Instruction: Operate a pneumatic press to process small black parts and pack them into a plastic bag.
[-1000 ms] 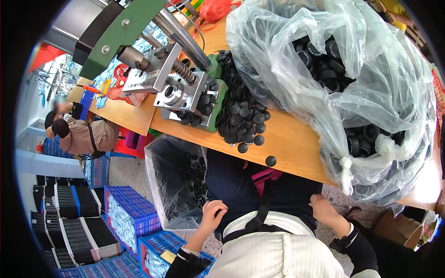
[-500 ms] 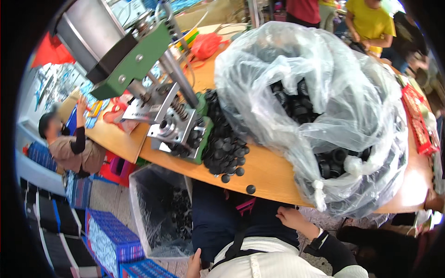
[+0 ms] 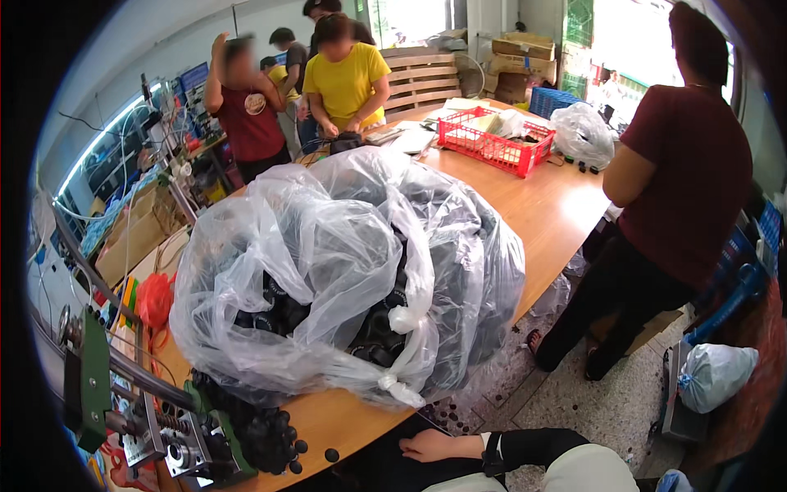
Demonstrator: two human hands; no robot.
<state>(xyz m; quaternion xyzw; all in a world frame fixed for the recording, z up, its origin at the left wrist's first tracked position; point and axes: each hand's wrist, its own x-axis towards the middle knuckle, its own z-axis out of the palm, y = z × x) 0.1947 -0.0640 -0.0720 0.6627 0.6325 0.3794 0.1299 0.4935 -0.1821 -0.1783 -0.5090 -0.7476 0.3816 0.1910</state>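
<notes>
A large clear plastic bag (image 3: 344, 271), knotted at its lower end and filled with small black round parts, lies on the wooden surface (image 3: 557, 205) and takes up most of the near half of it. To the person's left of the bag, at the surface edge, stands a green-framed press machine (image 3: 156, 418) with metal rods and a spring; a loose heap of black caps (image 3: 266, 435) lies against its base, and a few single caps sit just beside the heap near the edge. An orange net bag (image 3: 154, 299) lies behind the machine. Only one hand (image 3: 438, 447) of the wearer shows, at the lower edge below the surface rim: it rests flat and relaxed on the dark-clothed lap, fingers extended, grasping nothing; a dark watch or band circles the wrist, and a black sleeve follows. Which hand it is cannot be told with certainty; it appears to be the right, and the other is out of view. The hand is apart from the bag, which lies above and beyond it. On the far part of the surface stand a red crate (image 3: 492, 148) and a smaller clear bag (image 3: 582, 135). Several other people stand around the surface.
</notes>
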